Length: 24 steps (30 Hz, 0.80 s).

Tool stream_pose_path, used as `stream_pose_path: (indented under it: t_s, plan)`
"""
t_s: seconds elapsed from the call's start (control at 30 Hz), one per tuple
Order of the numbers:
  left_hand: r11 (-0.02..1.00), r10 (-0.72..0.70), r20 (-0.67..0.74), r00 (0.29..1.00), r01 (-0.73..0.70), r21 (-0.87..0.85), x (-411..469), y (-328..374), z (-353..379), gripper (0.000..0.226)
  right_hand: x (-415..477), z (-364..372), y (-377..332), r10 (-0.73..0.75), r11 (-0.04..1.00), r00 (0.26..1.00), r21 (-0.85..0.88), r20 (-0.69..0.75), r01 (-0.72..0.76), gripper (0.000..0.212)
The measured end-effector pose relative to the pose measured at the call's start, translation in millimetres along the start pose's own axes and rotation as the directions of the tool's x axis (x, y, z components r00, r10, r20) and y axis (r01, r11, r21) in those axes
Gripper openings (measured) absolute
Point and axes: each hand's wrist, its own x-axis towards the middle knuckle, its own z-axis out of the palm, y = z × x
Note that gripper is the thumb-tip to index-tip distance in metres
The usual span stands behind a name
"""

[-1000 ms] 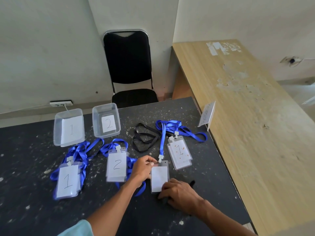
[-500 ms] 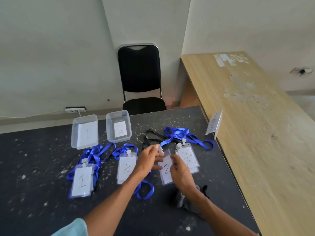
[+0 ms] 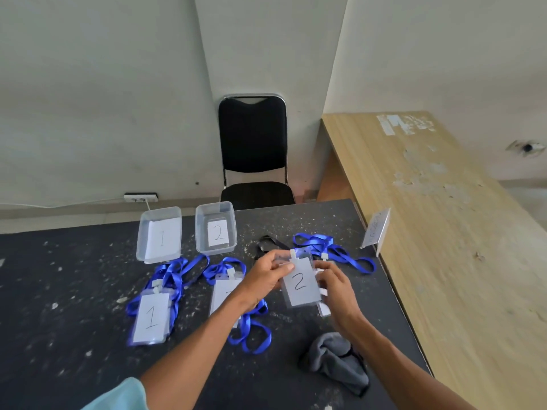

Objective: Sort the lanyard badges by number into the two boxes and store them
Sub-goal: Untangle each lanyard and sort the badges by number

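Hands meet over the middle of the dark counter (image 3: 88,276), nearer its right edge, holding a 2 badge (image 3: 300,284) between them with the number facing up. The left hand (image 3: 266,276) pinches the badge's upper left side, thumb on the front and fingers curled behind. The right hand (image 3: 337,288) grips the right side, fingers curled round that edge. At the far edge two clear boxes stand side by side, the 1 box (image 3: 141,241) left of the 2 box (image 3: 199,232). Just in front of them lie the 1 pile (image 3: 151,318) and the 2 pile (image 3: 222,294), the latter partly hidden by the left arm. Blue lanyards (image 3: 334,250) trail towards the right edge. A grey cloth (image 3: 337,359) sits near the front right corner.
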Motion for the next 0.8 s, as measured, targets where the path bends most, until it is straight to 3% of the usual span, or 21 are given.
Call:
stream_pose_path:
  t_s: [0.03, 0.1, 0.17, 0.23, 0.3, 0.4, 0.47, 0.57, 0.63, 0.73, 0.8]
  plan:
    - [1.0, -0.001, -0.012, 1.0, 0.001, -0.03, -0.4, 1.8, 0.2, 0.024, 4.8, -1.8, -1.2, -0.021, 0.998, 1.0, -0.065, -0.005, 0.021, 0.036]
    - [0.996, -0.004, -0.015, 1.0, 0.003, -0.092, -2.9, 8.8, -2.7, 0.025, 13.3, -4.8, 0.6, -0.034, 0.948, 0.992, -0.309, 0.125, 0.072, 0.041]
    - [0.994, 0.027, -0.036, 0.999, -0.031, -0.107, -4.6, 18.9, -7.9, 0.025, 17.6, -4.9, 5.4, 0.067, 0.874, 0.964, -0.481, 0.259, 0.068, 0.028]
    - [0.995, 0.06, -0.093, 0.994, -0.068, -0.078, -3.9, 26.6, -16.6, 0.026, 11.2, -0.5, 0.7, 0.185, 0.864, 0.926, -0.503, 0.33, 0.007, 0.023]
    - [0.997, 0.059, -0.135, 0.989, -0.067, -0.05, -2.9, 31.0, -28.9, 0.024, 13.9, 1.9, 4.9, 0.187, 0.839, 0.939, -0.545, 0.289, 0.001, 0.013]
    - [0.996, 0.003, -0.13, 0.992, -0.014, -0.089, -3.5, 32.1, -47.2, 0.025, 20.0, 7.1, 2.7, 0.05, 0.793, 0.989, -0.607, 0.139, 0.045, 0.011]
    - [0.997, -0.027, -0.118, 0.993, 0.018, -0.075, -7.4, 31.2, -58.4, 0.027, 24.8, 14.2, -5.9, -0.066, 0.789, 0.995, -0.607, 0.074, 0.097, 0.014]
    - [0.996, -0.065, -0.097, 0.993, 0.058, -0.072, -12.1, 26.0, -70.3, 0.033, 21.0, 30.1, -36.1, -0.204, 0.797, 0.972, -0.558, 0.113, 0.232, 0.018]
    - [0.986, -0.076, -0.051, 0.996, 0.067, -0.15, -14.6, 25.1, -72.8, 0.036, 16.3, 42.3, -57.0, -0.259, 0.859, 0.957, -0.421, 0.134, 0.291, 0.018]
    - [0.949, -0.041, 0.022, 0.999, 0.045, -0.312, -17.9, 28.6, -71.6, 0.036, 13.7, 56.0, -80.0, -0.185, 0.967, 0.967, -0.143, 0.175, 0.21, 0.016]
    - [0.947, -0.018, 0.075, 0.997, 0.041, -0.32, -17.8, 31.5, -70.5, 0.039, 15.9, 60.0, -84.4, -0.097, 0.985, 0.97, -0.119, 0.222, 0.126, 0.013]
